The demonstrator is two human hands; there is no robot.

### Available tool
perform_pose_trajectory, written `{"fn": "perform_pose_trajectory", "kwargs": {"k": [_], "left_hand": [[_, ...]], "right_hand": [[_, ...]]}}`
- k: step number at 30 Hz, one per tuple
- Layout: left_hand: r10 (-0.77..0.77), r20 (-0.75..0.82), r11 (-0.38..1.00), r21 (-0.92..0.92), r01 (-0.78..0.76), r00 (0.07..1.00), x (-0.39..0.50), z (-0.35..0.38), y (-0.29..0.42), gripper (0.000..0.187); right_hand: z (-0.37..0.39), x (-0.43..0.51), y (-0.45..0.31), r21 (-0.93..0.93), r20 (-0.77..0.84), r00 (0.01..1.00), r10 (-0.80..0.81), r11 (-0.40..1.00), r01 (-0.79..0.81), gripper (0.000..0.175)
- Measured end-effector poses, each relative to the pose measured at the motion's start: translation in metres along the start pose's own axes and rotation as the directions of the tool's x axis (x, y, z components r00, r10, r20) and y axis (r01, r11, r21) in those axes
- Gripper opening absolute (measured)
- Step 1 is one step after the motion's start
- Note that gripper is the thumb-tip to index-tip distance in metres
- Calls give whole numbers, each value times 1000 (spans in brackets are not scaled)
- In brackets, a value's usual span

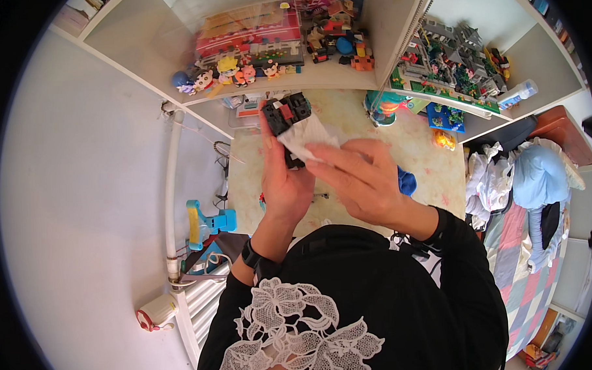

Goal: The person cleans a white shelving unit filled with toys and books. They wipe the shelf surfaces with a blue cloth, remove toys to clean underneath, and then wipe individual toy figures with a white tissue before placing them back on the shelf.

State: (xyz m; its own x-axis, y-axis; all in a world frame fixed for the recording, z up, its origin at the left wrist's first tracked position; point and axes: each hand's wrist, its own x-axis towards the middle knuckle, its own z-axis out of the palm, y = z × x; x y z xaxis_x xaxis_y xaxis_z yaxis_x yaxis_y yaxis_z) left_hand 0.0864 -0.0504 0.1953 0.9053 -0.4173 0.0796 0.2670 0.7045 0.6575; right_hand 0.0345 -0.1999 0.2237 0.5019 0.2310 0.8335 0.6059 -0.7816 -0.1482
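My left hand (287, 185) holds up a black toy vehicle (287, 112) with a small red part, built of plastic bricks as far as I can tell. Its lower part shows below a white tissue or cloth (308, 135). My right hand (361, 175) pinches this white piece between thumb and fingers and presses it on the toy's middle. The right fingers are slightly blurred. Beneath both hands lies the table top (422, 151) with a pale mottled cover. A crumpled blue cloth (406, 181) lies beside my right hand, partly hidden by it.
Shelves above the table hold small figurines (228, 70) and a grey and green brick-built model (448, 62). At the table's back right are a teal container (385, 106), a blue brick piece (444, 117) and a yellow toy (444, 139). A white pipe (174, 189) and radiator (207, 305) stand at left.
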Motion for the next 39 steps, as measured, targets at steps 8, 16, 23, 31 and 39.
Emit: {"fn": "perform_pose_trajectory", "kwargs": {"k": [8,16,23,31,39], "left_hand": [[61,-25,997,53,-60,998,-2,-10,-4,49],[20,-47,980,-195,-29,999,0,-7,-3,45],[-60,94,953,-290,85,994,-3,-3,7,51],[-50,40,944,-323,60,998,7,1,10,53],[-7,24,951,-309,14,1000,2,2,1,48]], "right_hand": [[9,-1,-10,-51,125,992,-5,999,12,44],[-14,10,23,51,-84,996,30,998,-26,41],[6,0,6,-48,79,996,-46,998,50,49],[-18,-2,17,64,-64,996,66,996,-62,44],[10,10,14,-152,-56,996,74,985,-82,40]]}}
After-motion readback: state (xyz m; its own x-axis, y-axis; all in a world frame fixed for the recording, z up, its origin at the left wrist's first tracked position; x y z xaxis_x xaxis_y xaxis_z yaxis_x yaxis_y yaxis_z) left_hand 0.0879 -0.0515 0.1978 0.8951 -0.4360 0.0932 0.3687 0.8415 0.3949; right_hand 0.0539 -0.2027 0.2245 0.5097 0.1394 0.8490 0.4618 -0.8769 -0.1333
